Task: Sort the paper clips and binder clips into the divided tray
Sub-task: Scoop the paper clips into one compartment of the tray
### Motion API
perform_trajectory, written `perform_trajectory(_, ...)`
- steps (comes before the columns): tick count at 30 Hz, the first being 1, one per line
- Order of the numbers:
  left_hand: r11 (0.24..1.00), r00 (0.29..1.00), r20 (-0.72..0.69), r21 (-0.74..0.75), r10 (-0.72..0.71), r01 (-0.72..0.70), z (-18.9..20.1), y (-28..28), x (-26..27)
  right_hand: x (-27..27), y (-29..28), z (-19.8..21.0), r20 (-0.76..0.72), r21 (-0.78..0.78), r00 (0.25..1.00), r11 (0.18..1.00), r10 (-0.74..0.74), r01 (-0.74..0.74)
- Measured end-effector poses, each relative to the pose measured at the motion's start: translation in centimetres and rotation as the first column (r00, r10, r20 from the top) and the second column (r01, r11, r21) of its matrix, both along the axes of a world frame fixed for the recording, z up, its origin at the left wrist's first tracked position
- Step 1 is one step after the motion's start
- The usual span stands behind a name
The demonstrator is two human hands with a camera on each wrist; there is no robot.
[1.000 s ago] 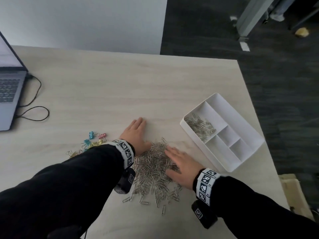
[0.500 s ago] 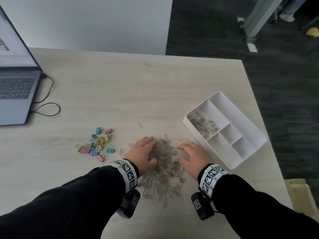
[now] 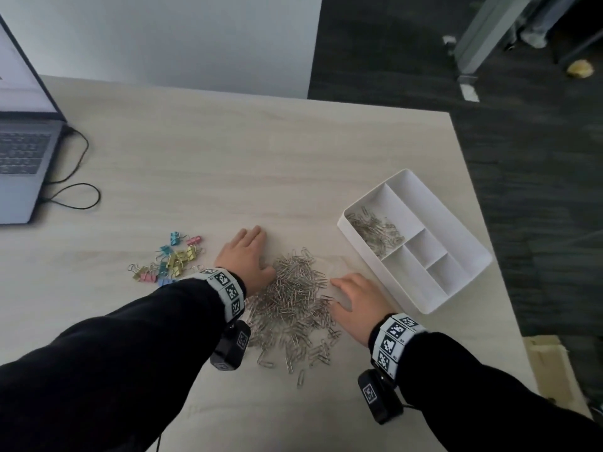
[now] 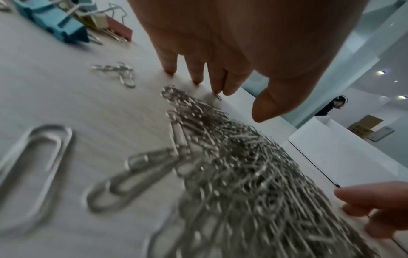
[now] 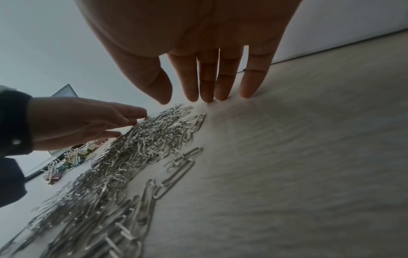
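A heap of silver paper clips [image 3: 292, 300] [image 4: 240, 174] [image 5: 123, 157] lies on the table between my hands. My left hand [image 3: 246, 256] [image 4: 198, 75] lies flat at the heap's left edge, fingers straight with tips on the table. My right hand [image 3: 354, 296] [image 5: 212, 94] rests flat at the heap's right edge, fingers straight, tips touching the wood. Neither hand holds anything. Coloured binder clips [image 3: 169, 261] [image 4: 66, 26] sit in a small cluster to the left. The white divided tray [image 3: 456, 285] stands to the right, with paper clips [image 3: 375, 230] in its large left compartment.
An open laptop [image 3: 23, 151] with a black cable [image 3: 78, 190] sits at the table's far left. The table's right edge runs just beyond the tray, with dark carpet past it. A few stray paper clips [image 3: 300, 378] lie nearer me.
Both hands have spread apart from the heap's top to its left and right edges, and their fingers have straightened from the curled raking pose of half a second ago.
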State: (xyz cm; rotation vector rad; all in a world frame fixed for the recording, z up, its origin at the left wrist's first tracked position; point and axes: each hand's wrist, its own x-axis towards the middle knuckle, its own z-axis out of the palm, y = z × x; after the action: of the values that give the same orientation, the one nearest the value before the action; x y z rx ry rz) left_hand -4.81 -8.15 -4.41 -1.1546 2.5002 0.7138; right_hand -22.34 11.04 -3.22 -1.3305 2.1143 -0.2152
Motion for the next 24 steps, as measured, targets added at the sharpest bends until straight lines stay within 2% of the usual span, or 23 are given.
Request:
perform_trajectory(6, 0.990, 0.987, -0.112, 0.069, -0.116, 0.124, 0.2, 4.6, 0.8, -0.2, 0.1, 0.3, -0.056, 0.060, 0.998, 0.998, -0.027, 0.031)
perform_trajectory(8, 0.991, 0.982, -0.150, 0.058, -0.113, 0.123, 0.5, 5.9, 1.7, -0.1, -0.2, 0.4, -0.063, 0.070, 0.998, 0.997, -0.020, 0.025)
perform_trajectory(10, 0.998, 0.984, -0.167, 0.010, -0.065, 0.068, 0.6, 6.4, 2.8, -0.1, -0.5, 0.3, -0.065, 0.074, 0.998, 0.997, -0.013, 0.017)
perform_trajectory(13, 0.992, 0.985, -0.138, -0.057, 0.101, -0.109, 0.3, 6.1, 4.5, 0.0, -0.8, 0.3, -0.060, 0.105, 0.998, 0.995, 0.000, 0.006)
perform_trajectory(16, 0.972, 0.968, -0.086, -0.002, 0.236, -0.237, -0.3, 5.8, 5.7, 0.4, -1.0, 0.3, -0.051, 0.121, 0.998, 0.993, 0.022, -0.016)
perform_trajectory(21, 0.986, 0.977, -0.159, 0.115, 0.142, -0.125, 0.2, 7.4, 5.0, 1.3, -1.0, 0.2, 0.029, 0.114, 0.997, 0.990, 0.078, -0.081)
perform_trajectory(24, 0.986, 0.969, -0.210, 0.126, 0.134, -0.109, 0.8, 7.9, 4.4, 1.2, -1.0, 0.3, 0.045, 0.110, 0.995, 0.990, 0.088, -0.092)
